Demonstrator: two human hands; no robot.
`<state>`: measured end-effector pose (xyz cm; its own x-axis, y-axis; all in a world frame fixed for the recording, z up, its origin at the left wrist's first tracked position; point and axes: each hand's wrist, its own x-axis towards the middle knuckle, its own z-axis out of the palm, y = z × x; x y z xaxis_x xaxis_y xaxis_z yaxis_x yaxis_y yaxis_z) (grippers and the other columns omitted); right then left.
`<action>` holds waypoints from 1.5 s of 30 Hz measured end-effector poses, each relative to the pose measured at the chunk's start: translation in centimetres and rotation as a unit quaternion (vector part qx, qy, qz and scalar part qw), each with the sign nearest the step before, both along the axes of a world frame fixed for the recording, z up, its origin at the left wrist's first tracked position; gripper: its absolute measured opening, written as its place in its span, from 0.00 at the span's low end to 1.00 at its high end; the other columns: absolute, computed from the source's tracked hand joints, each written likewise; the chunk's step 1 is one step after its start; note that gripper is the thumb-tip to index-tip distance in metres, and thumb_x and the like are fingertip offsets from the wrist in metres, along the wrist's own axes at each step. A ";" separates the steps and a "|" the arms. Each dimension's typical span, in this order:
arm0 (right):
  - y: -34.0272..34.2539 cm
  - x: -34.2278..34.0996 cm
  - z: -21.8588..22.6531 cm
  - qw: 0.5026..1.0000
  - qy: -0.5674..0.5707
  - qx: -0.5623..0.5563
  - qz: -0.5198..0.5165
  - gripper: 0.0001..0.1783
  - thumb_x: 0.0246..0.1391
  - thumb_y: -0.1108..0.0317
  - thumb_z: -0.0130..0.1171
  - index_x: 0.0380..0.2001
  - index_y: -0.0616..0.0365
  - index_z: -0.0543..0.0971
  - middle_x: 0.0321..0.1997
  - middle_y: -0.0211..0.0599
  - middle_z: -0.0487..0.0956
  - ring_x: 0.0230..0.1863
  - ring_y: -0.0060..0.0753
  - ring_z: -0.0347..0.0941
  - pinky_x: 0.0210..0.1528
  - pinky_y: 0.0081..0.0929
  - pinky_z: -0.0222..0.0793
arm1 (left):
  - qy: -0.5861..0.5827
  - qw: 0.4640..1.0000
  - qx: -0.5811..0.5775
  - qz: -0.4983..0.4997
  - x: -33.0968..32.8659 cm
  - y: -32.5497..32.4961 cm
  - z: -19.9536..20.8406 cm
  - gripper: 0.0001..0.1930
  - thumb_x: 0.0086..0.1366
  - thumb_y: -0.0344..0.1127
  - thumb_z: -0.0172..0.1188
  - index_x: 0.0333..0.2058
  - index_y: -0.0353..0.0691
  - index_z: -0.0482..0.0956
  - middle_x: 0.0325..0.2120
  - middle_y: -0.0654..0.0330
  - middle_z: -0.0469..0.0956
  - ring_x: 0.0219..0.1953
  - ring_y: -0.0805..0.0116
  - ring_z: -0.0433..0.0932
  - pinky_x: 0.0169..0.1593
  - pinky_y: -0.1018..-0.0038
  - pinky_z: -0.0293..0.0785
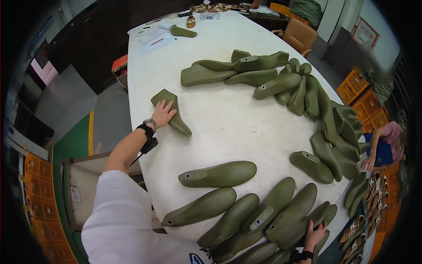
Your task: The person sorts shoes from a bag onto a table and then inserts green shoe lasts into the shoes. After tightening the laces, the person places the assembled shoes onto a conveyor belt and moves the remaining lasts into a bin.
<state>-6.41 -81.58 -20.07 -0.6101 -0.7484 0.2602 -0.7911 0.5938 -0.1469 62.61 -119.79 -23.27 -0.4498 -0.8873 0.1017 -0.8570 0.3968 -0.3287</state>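
We see a long white table [228,119] ringed with olive-green shoe lasts — a far cluster [263,75], a right-hand row [334,132], and a near row [246,211]. One lone last [170,111] lies near the table's left edge; our left hand [163,113] rests flat on it, fingers spread. Our right hand [314,233] presses open on the nearest lasts at the front edge.

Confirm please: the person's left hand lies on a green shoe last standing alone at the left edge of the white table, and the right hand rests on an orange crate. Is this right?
Not quite. The head view shows the right hand resting on the green shoe lasts crowded at the near edge, not on a crate. The left hand does lie on the lone green shoe last at the left edge of the white table.
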 end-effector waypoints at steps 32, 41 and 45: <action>5.1 7.3 6.8 0.952 -0.223 -0.168 0.127 0.28 0.45 0.63 0.61 0.50 0.63 0.69 0.49 0.52 0.71 0.51 0.46 0.67 0.53 0.32 0.63 | 0.699 0.557 0.397 0.209 -4.2 14.1 13.5 0.21 0.56 0.41 0.61 0.40 0.27 0.74 0.32 0.55 0.78 0.32 0.68 0.78 0.36 0.74 0.75; 12.8 25.9 14.5 0.750 -0.575 -0.232 0.233 0.43 0.48 0.64 0.60 0.64 0.54 0.50 0.65 0.48 0.51 0.64 0.48 0.52 0.62 0.40 0.51 | 0.596 0.506 0.623 0.039 -24.0 34.8 17.1 0.18 0.55 0.44 0.63 0.29 0.32 0.77 0.26 0.62 0.78 0.27 0.76 0.75 0.31 0.78 0.72; 15.9 24.4 10.7 0.914 -0.333 -0.209 0.103 0.37 0.47 0.62 0.59 0.60 0.55 0.58 0.65 0.53 0.51 0.64 0.57 0.50 0.61 0.48 0.49 | 0.523 0.449 0.721 -0.072 -29.5 41.6 12.9 0.12 0.58 0.37 0.59 0.38 0.37 0.76 0.28 0.68 0.75 0.30 0.81 0.70 0.34 0.80 0.69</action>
